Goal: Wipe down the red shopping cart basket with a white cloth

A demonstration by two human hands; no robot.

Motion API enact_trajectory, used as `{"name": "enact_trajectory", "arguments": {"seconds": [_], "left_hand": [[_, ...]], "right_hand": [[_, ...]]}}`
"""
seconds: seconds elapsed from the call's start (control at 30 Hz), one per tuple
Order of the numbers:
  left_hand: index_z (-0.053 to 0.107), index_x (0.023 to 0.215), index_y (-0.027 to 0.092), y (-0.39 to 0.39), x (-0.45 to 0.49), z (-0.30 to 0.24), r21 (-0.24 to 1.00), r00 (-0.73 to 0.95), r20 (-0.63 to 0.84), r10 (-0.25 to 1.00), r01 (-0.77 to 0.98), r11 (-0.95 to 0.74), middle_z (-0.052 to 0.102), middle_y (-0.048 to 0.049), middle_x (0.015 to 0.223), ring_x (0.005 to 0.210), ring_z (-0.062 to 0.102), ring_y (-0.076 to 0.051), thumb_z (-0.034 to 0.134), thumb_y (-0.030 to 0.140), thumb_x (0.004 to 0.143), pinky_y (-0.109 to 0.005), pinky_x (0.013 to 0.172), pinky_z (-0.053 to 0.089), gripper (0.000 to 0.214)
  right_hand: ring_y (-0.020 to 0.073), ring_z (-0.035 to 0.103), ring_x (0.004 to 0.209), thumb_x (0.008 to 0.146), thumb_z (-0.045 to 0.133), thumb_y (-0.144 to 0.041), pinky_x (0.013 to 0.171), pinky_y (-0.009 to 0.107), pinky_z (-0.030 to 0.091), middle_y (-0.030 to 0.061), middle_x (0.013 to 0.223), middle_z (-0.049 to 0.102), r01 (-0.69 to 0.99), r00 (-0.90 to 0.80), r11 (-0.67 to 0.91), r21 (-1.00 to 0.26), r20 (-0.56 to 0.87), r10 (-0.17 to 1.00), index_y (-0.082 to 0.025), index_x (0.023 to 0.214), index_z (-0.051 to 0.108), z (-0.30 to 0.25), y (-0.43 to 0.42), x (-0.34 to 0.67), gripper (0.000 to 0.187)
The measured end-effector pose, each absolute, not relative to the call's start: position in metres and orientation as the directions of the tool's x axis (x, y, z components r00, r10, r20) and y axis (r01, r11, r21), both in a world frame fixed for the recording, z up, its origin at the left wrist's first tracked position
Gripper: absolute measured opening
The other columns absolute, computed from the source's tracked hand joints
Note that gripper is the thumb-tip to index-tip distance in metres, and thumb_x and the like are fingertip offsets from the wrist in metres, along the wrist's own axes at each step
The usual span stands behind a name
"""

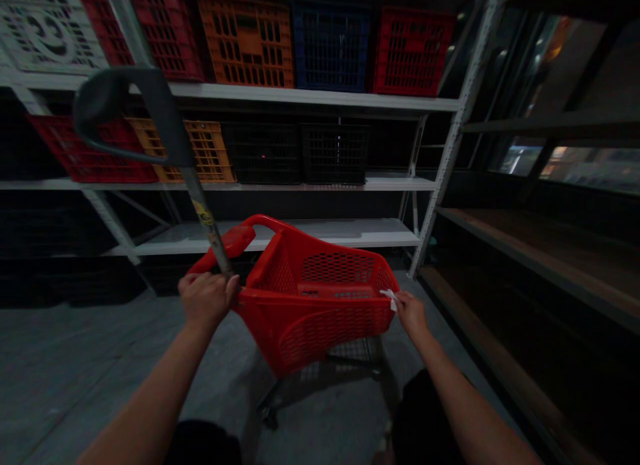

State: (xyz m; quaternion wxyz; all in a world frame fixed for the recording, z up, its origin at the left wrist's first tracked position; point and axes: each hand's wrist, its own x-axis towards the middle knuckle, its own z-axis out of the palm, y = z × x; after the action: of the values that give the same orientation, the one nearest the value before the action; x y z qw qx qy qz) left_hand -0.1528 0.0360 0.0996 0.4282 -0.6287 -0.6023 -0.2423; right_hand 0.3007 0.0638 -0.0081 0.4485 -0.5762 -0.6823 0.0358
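A red plastic shopping cart [320,311] stands before me, side-on, its basket showing no goods. My left hand [207,298] is closed around the near end of the cart's red handle [234,241]. A grey pole with a D-shaped grip [173,128] slants down to that hand; its lower end is hidden, and I cannot tell whether my fingers hold it too. At the basket's far right corner, my right hand [411,313] pinches a crumpled white cloth or tissue [391,297] against the rim.
Behind the cart, a white metal rack [320,97] carries plastic crates, among them an orange crate [245,41], a blue crate [331,46] and a black crate [334,155]. Dark wooden shelving [540,251] runs along the right. Grey concrete floor [100,358] lies beneath.
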Motion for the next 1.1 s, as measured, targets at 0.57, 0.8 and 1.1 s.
{"name": "enact_trajectory", "arguments": {"seconds": [0.57,0.8,1.1], "left_hand": [[0.052,0.055,0.018,0.031,-0.149,0.098,-0.230,0.131,0.802,0.582,0.968,0.099,0.054,-0.0046,0.053,0.064,0.052,-0.020,0.035,0.039,0.081,-0.037,0.076,0.026,0.039],[0.051,0.054,0.019,0.034,-0.154,0.100,-0.215,0.130,0.803,0.582,0.973,0.079,0.054,-0.0045,0.052,0.062,0.050,-0.020,0.035,0.041,0.081,-0.037,0.076,0.027,0.038],[0.056,0.063,0.018,0.037,-0.157,0.100,-0.159,0.079,0.750,0.656,0.985,0.063,0.059,-0.0058,0.063,0.076,0.053,-0.022,0.033,0.044,0.082,-0.041,0.085,0.028,0.039]], "right_hand": [[0.0148,0.057,0.081,0.076,0.053,-0.013,0.078,0.025,0.041,0.0054,0.088,0.066,0.515,-0.356,0.673,-0.531,0.582,0.731,-0.019,0.093,0.066,0.057,0.053,0.046,0.023],[0.0146,0.058,0.074,0.071,0.047,-0.001,0.071,0.024,0.045,0.0060,0.082,0.065,0.589,-0.202,0.525,-0.615,0.517,0.832,-0.016,0.084,0.068,0.028,0.053,0.145,0.030],[0.0164,0.056,0.065,0.070,0.049,-0.011,0.063,0.025,0.044,0.0071,0.072,0.059,0.793,0.139,0.182,-0.581,0.463,0.875,-0.014,0.078,0.070,0.007,0.055,0.294,0.023]]}}
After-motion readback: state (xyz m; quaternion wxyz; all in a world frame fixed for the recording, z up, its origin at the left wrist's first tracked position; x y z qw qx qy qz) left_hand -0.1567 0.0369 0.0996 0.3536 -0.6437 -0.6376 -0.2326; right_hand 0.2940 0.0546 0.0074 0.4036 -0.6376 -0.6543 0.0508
